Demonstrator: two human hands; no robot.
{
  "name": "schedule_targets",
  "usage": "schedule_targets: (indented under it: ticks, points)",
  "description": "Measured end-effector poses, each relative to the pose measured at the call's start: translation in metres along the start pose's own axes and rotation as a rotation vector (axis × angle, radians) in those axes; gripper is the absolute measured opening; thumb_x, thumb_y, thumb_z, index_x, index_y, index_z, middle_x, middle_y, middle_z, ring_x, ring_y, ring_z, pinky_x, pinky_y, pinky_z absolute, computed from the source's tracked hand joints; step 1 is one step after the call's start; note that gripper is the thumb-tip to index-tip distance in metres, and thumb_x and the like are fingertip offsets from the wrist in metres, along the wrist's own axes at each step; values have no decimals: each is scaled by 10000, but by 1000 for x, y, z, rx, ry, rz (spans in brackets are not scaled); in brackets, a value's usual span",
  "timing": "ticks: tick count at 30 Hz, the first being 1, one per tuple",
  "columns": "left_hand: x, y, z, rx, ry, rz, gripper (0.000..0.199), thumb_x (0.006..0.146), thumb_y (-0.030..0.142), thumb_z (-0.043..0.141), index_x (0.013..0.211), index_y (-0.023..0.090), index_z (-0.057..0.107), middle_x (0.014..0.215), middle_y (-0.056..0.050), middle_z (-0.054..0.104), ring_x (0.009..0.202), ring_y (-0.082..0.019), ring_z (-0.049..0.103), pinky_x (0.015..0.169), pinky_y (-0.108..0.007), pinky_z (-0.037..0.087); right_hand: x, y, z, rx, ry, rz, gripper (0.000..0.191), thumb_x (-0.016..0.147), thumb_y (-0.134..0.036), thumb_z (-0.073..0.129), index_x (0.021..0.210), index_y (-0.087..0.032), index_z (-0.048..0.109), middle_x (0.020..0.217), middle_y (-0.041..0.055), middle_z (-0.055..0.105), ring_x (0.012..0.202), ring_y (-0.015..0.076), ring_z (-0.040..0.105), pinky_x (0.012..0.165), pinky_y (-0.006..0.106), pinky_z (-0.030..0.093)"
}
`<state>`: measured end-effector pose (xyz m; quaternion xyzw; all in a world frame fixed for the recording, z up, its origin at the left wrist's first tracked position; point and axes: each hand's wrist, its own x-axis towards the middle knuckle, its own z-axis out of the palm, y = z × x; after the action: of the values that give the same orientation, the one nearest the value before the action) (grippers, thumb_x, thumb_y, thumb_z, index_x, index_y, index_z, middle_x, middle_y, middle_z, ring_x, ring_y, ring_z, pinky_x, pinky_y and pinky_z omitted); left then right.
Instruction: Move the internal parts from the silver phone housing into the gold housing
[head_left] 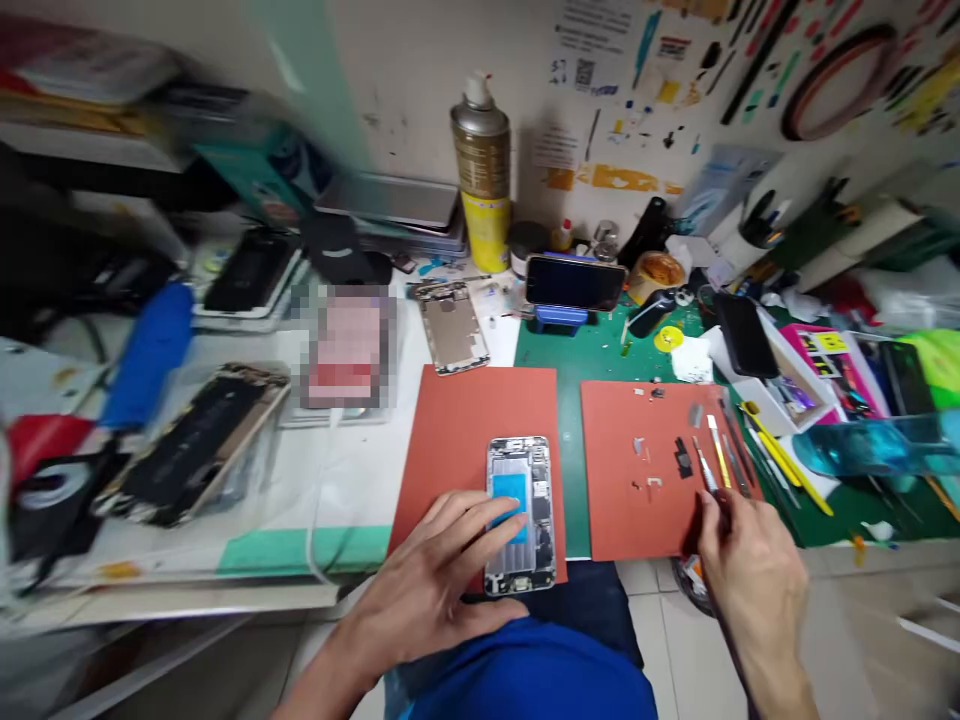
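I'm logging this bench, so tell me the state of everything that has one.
Left hand: fingers spread, on central phone
Right hand: fingers curled
Central phone: open, insides showing
Far-left phone: open, insides showing
Phone on blue stand: sideways, screen dark
Spray can: upright
White box: open

An opened phone [538, 505] lies flat on the left reddish mat [472, 415], its long sides pointing away from the person. Its pale frame surrounds a silvery bay with a bright blue rectangle and dark circuitry on the right. A slim, pale-tipped tool [704, 465] slants across the right mat [619, 450].
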<state>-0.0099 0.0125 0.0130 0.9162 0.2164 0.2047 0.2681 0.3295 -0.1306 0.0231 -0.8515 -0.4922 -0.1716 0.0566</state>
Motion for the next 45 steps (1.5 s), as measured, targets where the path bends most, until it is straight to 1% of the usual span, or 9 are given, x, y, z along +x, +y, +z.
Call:
schedule_targets:
  ticks: [5,9,12,15,22,27,36,41,45]
  points:
    - [-1,0,0,-77,79,-67,773,897,459,855,1562,291,498,1386,-120,697,1229,-323,644,1043,-505,556,1,3,10,-64,13,-17,488,1106,-504,411,1058,-127,717,856,120,675,742,273,628,623,366,391]
    - [-2,0,-2,-104,136,-133,567,982,357,764,1498,261,551,1402,-129,675,1233,-308,635,1014,-489,573,5,0,13,-64,30,-6,505,1109,-515,384,1059,-125,699,840,120,669,718,265,619,615,359,383]
    - [0,-1,-3,-113,188,-210,368,1027,242,658,1392,253,619,1335,-103,699,1207,-283,651,992,-463,585,8,-3,14,-88,25,-4,473,1114,-484,391,1071,-121,691,846,115,670,735,259,627,605,348,370]
    - [5,-2,-3,-102,216,-251,290,1057,166,560,1320,248,649,1261,-76,727,1180,-245,676,977,-408,594,11,-4,15,-140,20,12,404,1109,-444,431,1032,-137,683,843,98,660,728,242,613,595,336,346]
    - [0,-12,6,41,259,-226,286,1085,184,516,1336,228,646,1320,-73,729,1215,-219,706,1049,-352,568,17,-6,19,-161,-20,71,326,1115,-396,455,1023,-153,653,902,92,648,777,232,613,618,326,349]
    - [-5,-24,11,102,243,-113,334,1071,169,521,1371,240,650,1298,-33,764,1161,-207,738,1093,-357,553,18,-7,22,-220,-42,80,279,1113,-355,479,990,-169,647,907,70,630,775,206,595,596,314,308]
    - [4,-9,2,57,193,-129,374,1083,126,427,1361,225,656,1303,-62,755,1199,-181,716,1018,-325,629,19,-7,20,-203,-78,6,248,1105,-246,450,897,-186,570,887,95,581,794,247,554,595,344,283]
    - [-1,-18,8,133,227,-69,369,1083,166,449,1385,239,649,1343,-32,738,1231,-176,703,1071,-307,586,20,-10,26,-255,-76,8,249,1080,-126,415,886,-201,552,887,73,588,802,223,571,625,332,332]
    - [-2,-28,13,151,261,-6,349,1089,216,454,1373,216,658,1325,-25,745,1222,-170,704,1082,-268,554,18,-12,28,-258,-45,53,251,1124,-237,411,927,-202,562,888,61,602,813,215,603,624,322,356]
